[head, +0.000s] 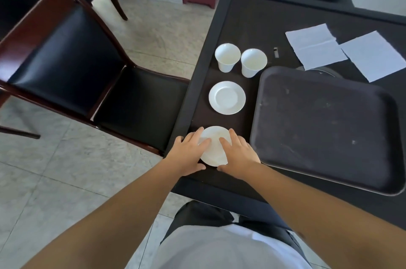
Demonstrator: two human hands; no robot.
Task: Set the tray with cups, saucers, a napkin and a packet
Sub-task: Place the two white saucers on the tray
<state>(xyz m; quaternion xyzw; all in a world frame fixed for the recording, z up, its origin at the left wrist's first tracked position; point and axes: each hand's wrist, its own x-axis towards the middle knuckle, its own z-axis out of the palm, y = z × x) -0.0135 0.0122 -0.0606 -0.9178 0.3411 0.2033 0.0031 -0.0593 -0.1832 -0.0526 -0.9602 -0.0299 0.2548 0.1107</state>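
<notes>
My left hand point(190, 154) and right hand point(236, 154) cup the near saucer point(216, 144) at the tabletop point(246, 18) edge, fingers point(203, 143) flat on it, probably to lift it onto the bare tray point(325, 123).

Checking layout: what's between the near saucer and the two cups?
Head view: a second white saucer lies on the table, between the near saucer and cups.

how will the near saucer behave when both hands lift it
The near saucer looks stiff and probably light. Flat with a low rim, it may be hard to get fingers under, and its glossy white surface could slip from the left hand or right hand.
</notes>
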